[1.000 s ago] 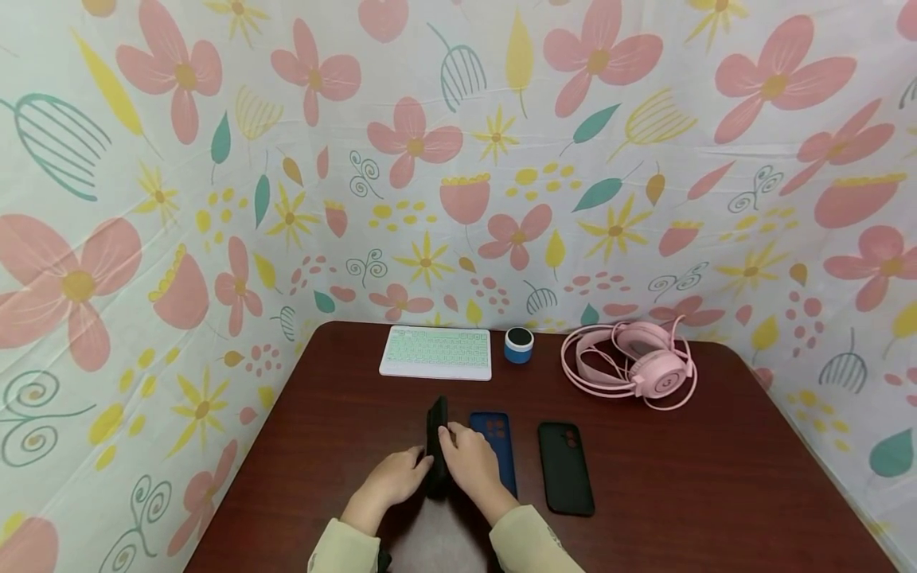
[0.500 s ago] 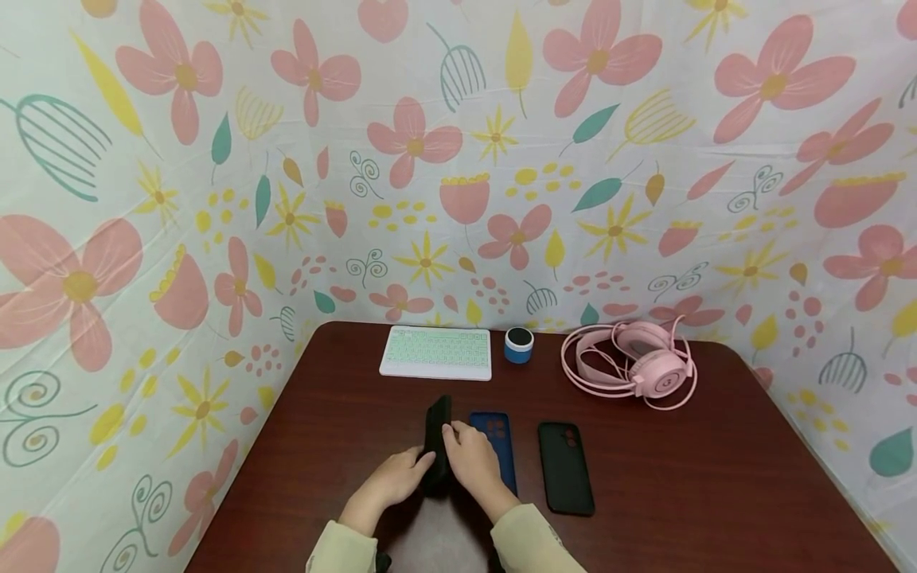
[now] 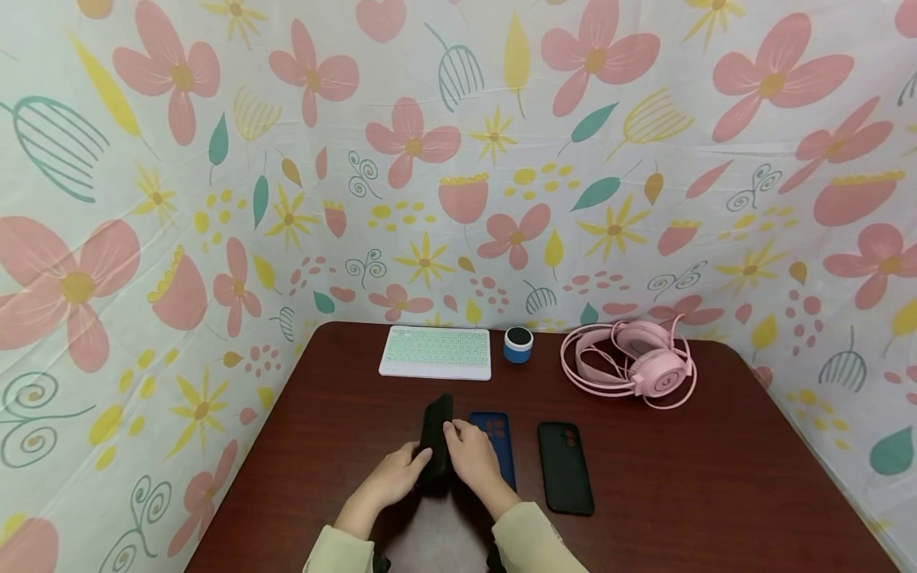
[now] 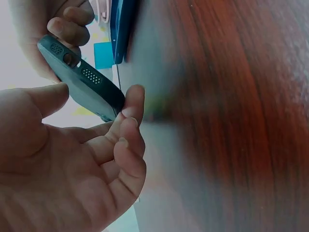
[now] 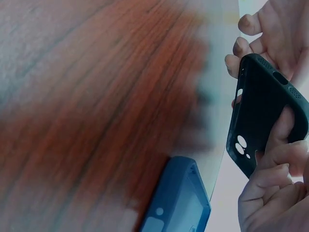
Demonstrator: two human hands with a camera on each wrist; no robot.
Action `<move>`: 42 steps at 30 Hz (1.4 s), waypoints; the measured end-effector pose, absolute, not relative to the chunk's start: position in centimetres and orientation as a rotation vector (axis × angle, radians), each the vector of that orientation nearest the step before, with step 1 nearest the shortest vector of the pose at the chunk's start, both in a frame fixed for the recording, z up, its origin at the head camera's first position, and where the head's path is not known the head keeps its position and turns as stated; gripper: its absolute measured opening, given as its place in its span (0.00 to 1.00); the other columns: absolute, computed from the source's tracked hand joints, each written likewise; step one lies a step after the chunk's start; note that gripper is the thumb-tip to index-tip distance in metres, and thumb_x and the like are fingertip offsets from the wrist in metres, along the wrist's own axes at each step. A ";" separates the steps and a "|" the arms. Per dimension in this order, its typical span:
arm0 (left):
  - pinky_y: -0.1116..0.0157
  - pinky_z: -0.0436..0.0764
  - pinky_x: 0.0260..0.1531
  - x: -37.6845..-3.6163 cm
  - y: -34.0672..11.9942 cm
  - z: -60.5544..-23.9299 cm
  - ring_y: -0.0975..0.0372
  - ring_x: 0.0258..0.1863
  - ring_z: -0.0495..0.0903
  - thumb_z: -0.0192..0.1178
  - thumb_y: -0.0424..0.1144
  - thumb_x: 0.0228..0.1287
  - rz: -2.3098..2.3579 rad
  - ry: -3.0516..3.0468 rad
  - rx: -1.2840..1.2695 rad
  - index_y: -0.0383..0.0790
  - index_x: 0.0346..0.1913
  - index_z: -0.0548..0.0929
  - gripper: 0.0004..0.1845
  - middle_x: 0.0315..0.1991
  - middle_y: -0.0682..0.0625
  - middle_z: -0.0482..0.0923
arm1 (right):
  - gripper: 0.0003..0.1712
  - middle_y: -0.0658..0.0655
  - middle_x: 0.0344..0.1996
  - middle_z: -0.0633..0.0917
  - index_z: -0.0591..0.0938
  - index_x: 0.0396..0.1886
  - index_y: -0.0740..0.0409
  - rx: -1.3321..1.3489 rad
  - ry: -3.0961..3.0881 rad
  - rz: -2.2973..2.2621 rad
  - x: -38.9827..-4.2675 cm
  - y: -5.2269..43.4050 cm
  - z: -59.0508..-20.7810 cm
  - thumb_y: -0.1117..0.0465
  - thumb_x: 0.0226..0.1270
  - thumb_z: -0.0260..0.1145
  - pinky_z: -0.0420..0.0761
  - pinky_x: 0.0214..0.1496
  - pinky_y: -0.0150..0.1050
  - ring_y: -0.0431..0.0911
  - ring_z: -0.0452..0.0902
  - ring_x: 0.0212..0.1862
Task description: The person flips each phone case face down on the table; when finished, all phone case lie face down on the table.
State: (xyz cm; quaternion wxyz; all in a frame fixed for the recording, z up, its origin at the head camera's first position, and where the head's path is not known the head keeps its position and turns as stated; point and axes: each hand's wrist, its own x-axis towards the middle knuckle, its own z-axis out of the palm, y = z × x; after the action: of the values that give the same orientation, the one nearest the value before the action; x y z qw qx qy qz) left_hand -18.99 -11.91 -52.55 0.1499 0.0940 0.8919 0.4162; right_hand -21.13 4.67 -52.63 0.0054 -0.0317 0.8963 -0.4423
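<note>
Both hands hold a black phone case [image 3: 433,450] up over the table. My left hand [image 3: 390,481] grips its left edge between thumb and fingers, the other fingers half bent in the left wrist view. My right hand [image 3: 474,461] pinches the opposite edge; in the right wrist view one of its fingers lies against the hollow inside of the case [image 5: 260,104]. The case's bottom end [image 4: 79,72], with port hole and speaker dots, shows in the left wrist view. Beside the right hand lies a blue phone case [image 3: 505,450], partly covered by it.
Another black phone case [image 3: 566,469] lies flat to the right of the blue one. Along the back stand a white keyboard [image 3: 435,354], a small blue speaker [image 3: 518,345] and pink headphones [image 3: 655,370]. A flowered cloth [image 3: 430,239] hangs behind the dark wooden table [image 3: 680,493].
The held case has turned from nearly edge-on to show more of its broad face, its top leaning slightly left. Both hands have kept their hold, and the things on the table are unmoved.
</note>
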 end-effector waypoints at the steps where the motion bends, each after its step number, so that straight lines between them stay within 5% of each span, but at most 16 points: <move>1: 0.42 0.66 0.55 -19.0 -11.9 -52.5 0.41 0.60 0.70 0.42 0.54 0.77 1.200 2.561 0.270 0.23 0.68 0.62 0.35 0.61 0.30 0.68 | 0.27 0.53 0.22 0.80 0.77 0.60 0.66 -0.099 2.800 -1.391 -21.2 4.7 -52.6 0.49 0.77 0.50 0.77 0.35 0.48 0.48 0.79 0.29; 5: 0.42 0.66 0.55 -18.9 -12.1 -52.5 0.40 0.61 0.68 0.41 0.55 0.76 1.240 2.556 0.268 0.23 0.68 0.62 0.36 0.62 0.29 0.67 | 0.28 0.54 0.14 0.75 0.76 0.61 0.67 -0.107 2.786 -1.396 -21.3 4.7 -52.6 0.49 0.78 0.49 0.74 0.31 0.45 0.48 0.71 0.19; 11: 0.42 0.67 0.54 -18.8 -12.7 -52.6 0.40 0.60 0.68 0.41 0.56 0.76 1.276 2.586 0.259 0.23 0.69 0.61 0.38 0.62 0.28 0.67 | 0.27 0.62 0.44 0.84 0.78 0.59 0.66 -0.143 2.833 -1.366 -21.4 5.0 -52.8 0.49 0.77 0.49 0.77 0.46 0.52 0.54 0.81 0.45; 14: 0.47 0.74 0.46 -18.8 -13.0 -52.4 0.43 0.43 0.78 0.46 0.54 0.75 1.275 2.600 0.284 0.22 0.69 0.59 0.37 0.44 0.32 0.78 | 0.27 0.62 0.50 0.83 0.78 0.59 0.65 -0.151 2.841 -1.324 -21.4 5.1 -53.0 0.48 0.78 0.49 0.77 0.46 0.53 0.54 0.80 0.47; 17: 0.53 0.74 0.40 -18.6 -13.1 -51.9 0.51 0.32 0.78 0.50 0.51 0.74 1.265 2.606 0.316 0.22 0.69 0.59 0.36 0.31 0.42 0.76 | 0.27 0.61 0.50 0.83 0.78 0.60 0.63 -0.154 2.855 -1.274 -21.5 5.2 -53.1 0.48 0.77 0.49 0.78 0.45 0.52 0.54 0.81 0.47; 20: 0.52 0.74 0.42 -18.4 -13.2 -51.5 0.51 0.42 0.78 0.53 0.47 0.73 1.283 2.606 0.337 0.22 0.69 0.59 0.35 0.41 0.40 0.77 | 0.27 0.57 0.38 0.85 0.79 0.59 0.64 -0.166 2.863 -1.242 -21.5 5.2 -53.0 0.48 0.77 0.50 0.77 0.39 0.48 0.49 0.81 0.37; 24: 0.53 0.74 0.41 -18.4 -13.2 -51.3 0.54 0.41 0.76 0.54 0.46 0.73 1.300 2.600 0.335 0.22 0.69 0.58 0.35 0.39 0.42 0.76 | 0.26 0.52 0.18 0.76 0.78 0.60 0.64 -0.169 2.855 -1.237 -21.5 5.3 -53.0 0.49 0.77 0.50 0.70 0.26 0.41 0.43 0.69 0.19; 27: 0.55 0.73 0.40 -18.4 -13.2 -51.2 0.56 0.38 0.75 0.54 0.46 0.72 1.285 2.602 0.316 0.22 0.70 0.57 0.36 0.31 0.46 0.73 | 0.26 0.55 0.20 0.80 0.76 0.63 0.63 -0.159 2.850 -1.260 -21.5 5.3 -52.9 0.50 0.77 0.51 0.65 0.20 0.38 0.42 0.65 0.16; 30: 0.51 0.74 0.45 -18.3 -13.2 -51.1 0.48 0.47 0.77 0.54 0.45 0.72 1.284 2.617 0.304 0.22 0.70 0.56 0.36 0.43 0.37 0.77 | 0.27 0.56 0.21 0.81 0.73 0.66 0.61 -0.164 2.838 -1.280 -21.4 5.2 -52.8 0.50 0.76 0.52 0.64 0.17 0.37 0.41 0.65 0.15; 34: 0.47 0.72 0.51 -18.2 -13.0 -51.1 0.43 0.57 0.72 0.53 0.43 0.73 1.306 2.634 0.327 0.21 0.69 0.55 0.35 0.60 0.29 0.69 | 0.29 0.50 0.16 0.75 0.69 0.70 0.57 -0.171 2.831 -1.279 -21.4 5.1 -52.9 0.50 0.76 0.53 0.62 0.14 0.36 0.41 0.60 0.11; 42: 0.44 0.67 0.55 -17.9 -12.9 -51.6 0.41 0.62 0.67 0.52 0.39 0.73 1.290 2.647 0.305 0.21 0.71 0.51 0.34 0.63 0.27 0.64 | 0.32 0.50 0.10 0.72 0.66 0.72 0.57 -0.226 2.866 -1.134 -21.2 5.0 -53.2 0.48 0.74 0.55 0.60 0.11 0.35 0.41 0.58 0.09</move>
State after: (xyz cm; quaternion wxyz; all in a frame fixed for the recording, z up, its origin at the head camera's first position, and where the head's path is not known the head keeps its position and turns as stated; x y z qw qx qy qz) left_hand -17.94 -12.86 -51.57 0.0906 0.1026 0.8904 0.4341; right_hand -21.21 4.97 -53.24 0.0254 -0.0730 0.9271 -0.3669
